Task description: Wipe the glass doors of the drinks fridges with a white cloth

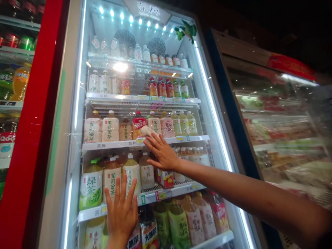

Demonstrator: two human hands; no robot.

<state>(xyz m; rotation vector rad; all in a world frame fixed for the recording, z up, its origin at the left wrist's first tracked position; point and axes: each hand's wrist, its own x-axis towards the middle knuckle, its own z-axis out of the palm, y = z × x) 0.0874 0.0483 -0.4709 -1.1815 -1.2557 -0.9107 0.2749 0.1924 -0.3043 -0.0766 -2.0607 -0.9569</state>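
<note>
A lit drinks fridge stands in front of me with its glass door (124, 81) closed. My left hand (121, 211) lies flat against the lower part of the glass, fingers spread and holding nothing. Higher up and to the right, my right hand (164, 152) presses a folded white cloth (148, 130) to the pane under its outstretched fingers; whether it is cloth or tissue is hard to tell. Behind the glass near that hand are a red-labelled tea bottle (138, 120) and a pink-labelled bottle (167, 125). A green-tea bottle (90, 185) shows left of my left hand.
Several shelves of bottled drinks fill the fridge. A green bird-like decoration (186, 31) sits at the upper right of the door. To the left is a red-framed cooler (38, 114) with drinks. On the right, a blurred display case (282, 128) holds packaged goods.
</note>
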